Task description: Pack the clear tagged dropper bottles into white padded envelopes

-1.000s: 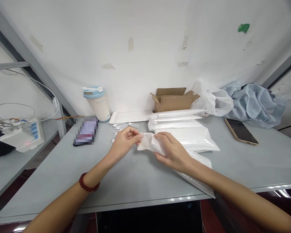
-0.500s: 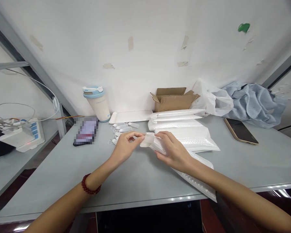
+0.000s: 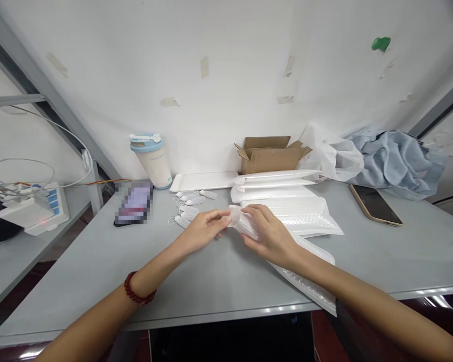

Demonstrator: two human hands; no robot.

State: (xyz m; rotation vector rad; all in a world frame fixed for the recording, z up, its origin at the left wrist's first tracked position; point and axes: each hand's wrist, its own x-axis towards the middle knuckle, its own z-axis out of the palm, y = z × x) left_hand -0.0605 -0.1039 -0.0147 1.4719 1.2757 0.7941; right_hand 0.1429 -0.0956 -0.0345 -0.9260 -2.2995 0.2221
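A long white bubble mailer (image 3: 305, 284) lies slantwise from the table's middle to its front edge, its narrow upper end lifted between my hands. My right hand (image 3: 270, 235) is wrapped round it near that end. With thumb and fingers my left hand (image 3: 206, 230) pinches the flap at the tip. Behind my right hand lie more white bubble mailers (image 3: 305, 213), overlapping in a pile. Several small white tags with loops (image 3: 189, 202) sit just behind my left hand.
Along the wall stand a blue-lidded cup (image 3: 151, 161), a flat white packet (image 3: 206, 181), an open cardboard box (image 3: 270, 156), a plastic bag (image 3: 335, 158) and blue cloth (image 3: 396, 161). Phones lie left (image 3: 135, 203) and right (image 3: 375, 203). A power strip (image 3: 55, 206) is at far left.
My left hand has moved slightly right, and the flap at the mailer's tip is now folded in closer to my right hand. My right hand has barely moved.
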